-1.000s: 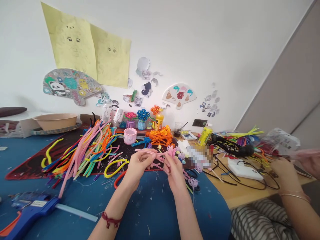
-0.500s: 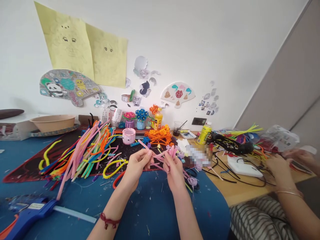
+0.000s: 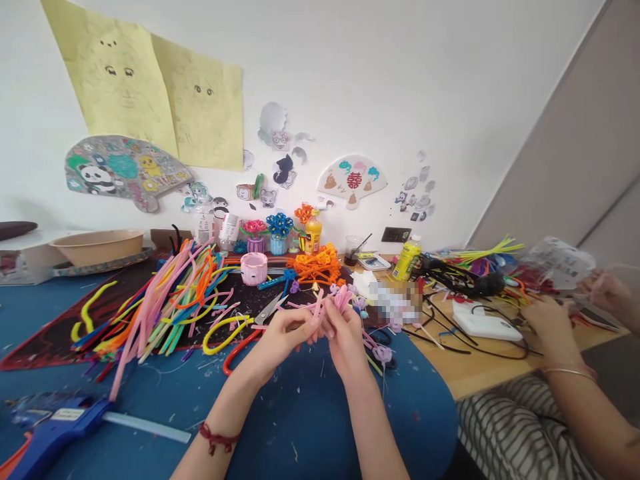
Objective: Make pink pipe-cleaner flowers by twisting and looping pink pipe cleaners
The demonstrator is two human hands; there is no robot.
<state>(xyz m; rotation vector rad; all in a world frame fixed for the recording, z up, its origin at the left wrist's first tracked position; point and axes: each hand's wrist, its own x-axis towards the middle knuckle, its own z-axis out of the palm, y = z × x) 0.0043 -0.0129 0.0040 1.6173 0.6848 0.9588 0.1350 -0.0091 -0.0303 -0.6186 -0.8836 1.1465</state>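
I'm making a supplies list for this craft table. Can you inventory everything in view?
pink pipe cleaners: a few, pink, pinched between both hands
loose pipe cleaners: many, mixed colours, on the dark mat at left
orange heap: one, orange, behind the hands
glue gun: one, blue, bottom left on the blue table
pink pot: one, pink, on the mat
bowl: one, beige, far left
bottle: one, yellow-green, right of centre
yellow sheets: two, yellow, on the wall
paper fans: two, decorated, on the wall
other person's hands: two, far right
left hand: one, gripping the pink pipe cleaners
right hand: one, gripping them too
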